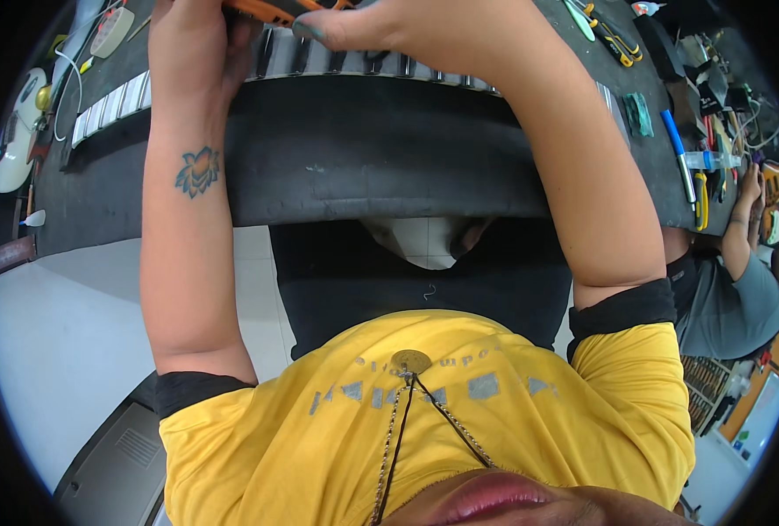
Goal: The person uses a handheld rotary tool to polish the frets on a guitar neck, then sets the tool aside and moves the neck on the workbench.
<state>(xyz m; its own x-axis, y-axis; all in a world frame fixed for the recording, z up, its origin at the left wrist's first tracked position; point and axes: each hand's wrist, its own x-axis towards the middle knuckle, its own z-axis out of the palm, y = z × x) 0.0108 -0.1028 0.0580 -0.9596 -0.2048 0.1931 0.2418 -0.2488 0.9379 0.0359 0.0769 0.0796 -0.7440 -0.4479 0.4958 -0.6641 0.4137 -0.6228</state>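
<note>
At the top edge, both my hands are on an orange-and-black tool [266,10], partly cut off by the frame. My left hand [198,35] has its fingers curled beside and under it; my right hand [367,31] grips it with the thumb lying over its side. Beneath them runs a long silver strip [109,114] crossed by dark bars, partly hidden by my forearms, along a padded black bench edge [389,167].
Right: pliers [617,48], a blue pen [674,140], a yellow-handled tool [701,202], green scraps [639,114], and a co-worker's arm [738,228] at a crowded bench. Left: a white guitar body [17,153] and cables [65,105]. Below left stands a grey cabinet [113,451].
</note>
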